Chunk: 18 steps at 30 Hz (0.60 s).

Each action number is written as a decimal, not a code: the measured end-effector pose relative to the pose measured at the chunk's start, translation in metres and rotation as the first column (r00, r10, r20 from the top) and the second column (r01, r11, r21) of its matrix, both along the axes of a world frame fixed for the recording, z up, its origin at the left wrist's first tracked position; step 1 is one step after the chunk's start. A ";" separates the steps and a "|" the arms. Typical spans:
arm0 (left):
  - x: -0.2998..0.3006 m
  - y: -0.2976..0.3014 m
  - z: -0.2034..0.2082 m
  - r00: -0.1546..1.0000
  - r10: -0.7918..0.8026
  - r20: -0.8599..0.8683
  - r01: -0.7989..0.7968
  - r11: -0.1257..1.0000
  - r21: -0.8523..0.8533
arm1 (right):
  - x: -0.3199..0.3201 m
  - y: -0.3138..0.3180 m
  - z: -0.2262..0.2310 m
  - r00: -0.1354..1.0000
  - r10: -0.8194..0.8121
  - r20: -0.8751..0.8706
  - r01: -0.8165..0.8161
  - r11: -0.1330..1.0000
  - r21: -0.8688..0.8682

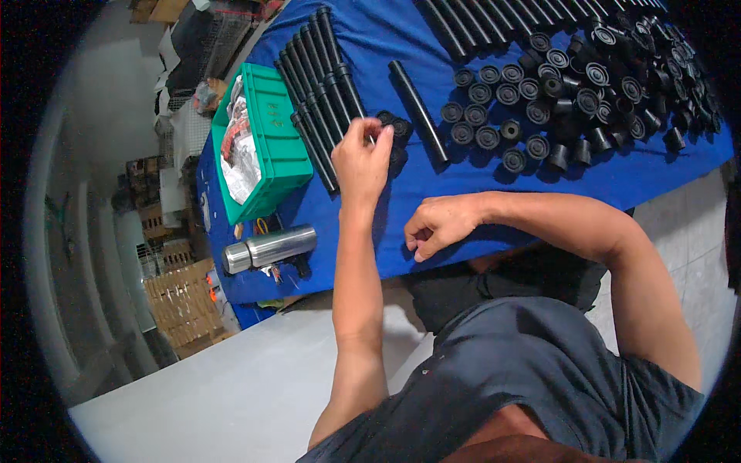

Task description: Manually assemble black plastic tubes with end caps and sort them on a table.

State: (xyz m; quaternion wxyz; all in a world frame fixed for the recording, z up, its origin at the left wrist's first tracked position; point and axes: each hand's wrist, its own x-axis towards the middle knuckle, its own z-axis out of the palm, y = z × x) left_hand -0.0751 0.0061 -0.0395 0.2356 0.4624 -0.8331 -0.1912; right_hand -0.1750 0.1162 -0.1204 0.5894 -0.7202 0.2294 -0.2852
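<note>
My left hand (pixel 361 160) is over the blue cloth, its thumb and fingertips drawn together in a pinch. It is beside a small group of round black caps (pixel 398 128); what its fingers hold, if anything, is hidden. Left of it lie several black tubes (pixel 312 73) with collars, side by side. My right hand (pixel 444 222) rests low over the near part of the cloth, fingers curled in, with nothing visible in them. A single black tube (pixel 419 112) lies at a slant between the left hand and a large spread of black ribbed caps (pixel 538 112).
A green crate (pixel 282 143) with crumpled wrapping stands at the left of the blue-covered table (pixel 347 220). A steel flask (pixel 274 247) lies in front of it. More black tubes (pixel 478 23) are lined up at the far edge. Cardboard boxes (pixel 185 301) sit left of the table.
</note>
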 end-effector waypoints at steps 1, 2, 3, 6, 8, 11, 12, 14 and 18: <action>-0.010 -0.009 0.001 1.000 0.008 -0.005 -0.008 1.000 -0.004 | 0.001 -0.001 0.001 1.000 0.010 -0.004 -0.010 1.000 0.007; -0.022 -0.018 0.001 0.997 -0.054 0.049 0.058 0.995 -0.076 | 0.002 -0.002 0.001 1.000 0.020 -0.008 -0.020 1.000 0.014; -0.035 -0.028 0.000 0.988 -0.114 0.108 0.129 0.981 -0.143 | 0.001 -0.002 0.003 1.000 0.024 -0.013 -0.024 1.000 0.011; -0.077 -0.042 0.009 0.889 0.014 0.458 0.030 0.996 -0.089 | 0.000 -0.003 0.006 1.000 0.020 -0.001 -0.020 1.000 -0.014; -0.095 -0.053 0.004 0.806 0.029 0.591 0.038 0.994 -0.100 | 0.000 -0.003 0.010 1.000 0.010 -0.014 -0.010 1.000 -0.029; -0.111 -0.065 -0.006 0.728 0.011 0.686 0.024 0.999 -0.041 | -0.001 -0.003 0.007 0.998 0.048 -0.029 -0.048 0.999 0.004; -0.113 -0.067 -0.009 0.723 0.016 0.691 0.000 1.000 -0.023 | -0.002 -0.002 0.005 0.998 0.051 -0.025 -0.051 0.999 0.001; -0.111 -0.070 -0.013 0.724 0.031 0.689 -0.025 1.000 -0.018 | -0.002 -0.002 0.002 1.000 0.017 0.019 -0.017 1.000 -0.015; -0.105 -0.073 -0.023 0.754 0.087 0.651 -0.119 0.993 0.004 | -0.003 -0.001 0.009 1.000 -0.001 0.019 0.001 1.000 -0.001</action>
